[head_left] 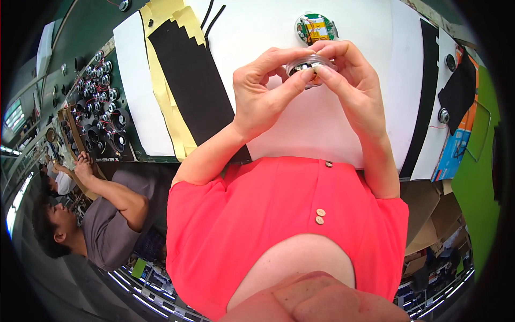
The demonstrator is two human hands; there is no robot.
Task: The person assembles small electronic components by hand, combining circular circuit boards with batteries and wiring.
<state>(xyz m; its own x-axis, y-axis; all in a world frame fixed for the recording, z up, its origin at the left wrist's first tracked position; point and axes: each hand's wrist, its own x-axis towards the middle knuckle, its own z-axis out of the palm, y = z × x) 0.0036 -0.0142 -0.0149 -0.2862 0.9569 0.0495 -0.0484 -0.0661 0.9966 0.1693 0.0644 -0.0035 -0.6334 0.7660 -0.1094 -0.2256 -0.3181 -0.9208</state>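
Observation:
Both hands meet above the white work surface (pixel 279 32) around one small round part (pixel 304 66) with a clear rim and dark inside. My left hand (pixel 263 91) pinches it from the left with thumb and fingers. My right hand (pixel 348 80) grips it from the right, fingertips on its front edge. Just beyond the hands lies a round green circuit board (pixel 315 28) with a yellow block and thin wires on it.
A long black strip (pixel 193 80) on yellow backing paper (pixel 161 86) lies to the left. A tray of several small round speakers (pixel 99 107) stands further left, where another person's hand (pixel 83 166) reaches. Black strips (pixel 426 91), a black patch (pixel 458 91) and small round parts (pixel 444 115) lie at the right.

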